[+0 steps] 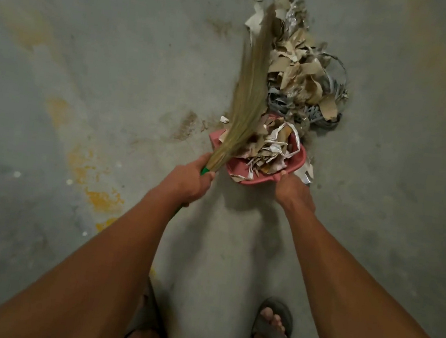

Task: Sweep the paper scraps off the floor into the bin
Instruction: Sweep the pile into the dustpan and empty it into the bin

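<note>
Clearly light, loose paper scraps [303, 74]; my left hand [189, 180] grips the broom [250, 88], my right hand [293, 190] grips the dustpan [300, 161].

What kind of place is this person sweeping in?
Probably a bare utility or unfinished room: the floor is raw grey concrete with yellow stains, littered with paper scraps and dust. No walls or furniture show.
</note>
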The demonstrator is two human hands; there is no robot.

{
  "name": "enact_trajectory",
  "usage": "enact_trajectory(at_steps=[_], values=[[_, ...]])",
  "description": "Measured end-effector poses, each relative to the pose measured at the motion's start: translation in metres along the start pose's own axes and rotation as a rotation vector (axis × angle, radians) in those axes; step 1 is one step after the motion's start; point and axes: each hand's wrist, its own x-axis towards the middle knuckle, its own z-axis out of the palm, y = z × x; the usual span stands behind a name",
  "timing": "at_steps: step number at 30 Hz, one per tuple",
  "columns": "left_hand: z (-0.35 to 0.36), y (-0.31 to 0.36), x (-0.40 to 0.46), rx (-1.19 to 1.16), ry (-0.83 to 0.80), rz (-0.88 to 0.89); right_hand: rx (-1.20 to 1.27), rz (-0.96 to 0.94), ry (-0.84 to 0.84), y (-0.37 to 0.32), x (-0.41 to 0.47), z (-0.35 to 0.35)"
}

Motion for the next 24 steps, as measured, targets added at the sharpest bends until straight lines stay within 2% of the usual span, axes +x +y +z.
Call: enact_trajectory(at_steps=[5,10,13,18,24], values=[[0.015,-0.021,-0.042,-0.310,-0.016,-0.003,0.006,-0.090,-0.015,0.016,0.005,0.001],[0.038,-0.020,-0.063,-0.629,0.073,0.015,0.202,-0.129,-0.032,0.039,-0.023,0.010],[0.038,-0.010,-0.072,-0.735,0.117,0.040,0.351,-0.147,-0.070,0.060,-0.048,0.016],[0.034,0.006,-0.073,-0.734,0.201,0.048,0.477,-0.133,-0.057,0.117,-0.083,0.023],[0.049,0.031,-0.077,-0.553,0.181,0.059,0.431,-0.052,0.050,0.214,-0.106,0.023]])
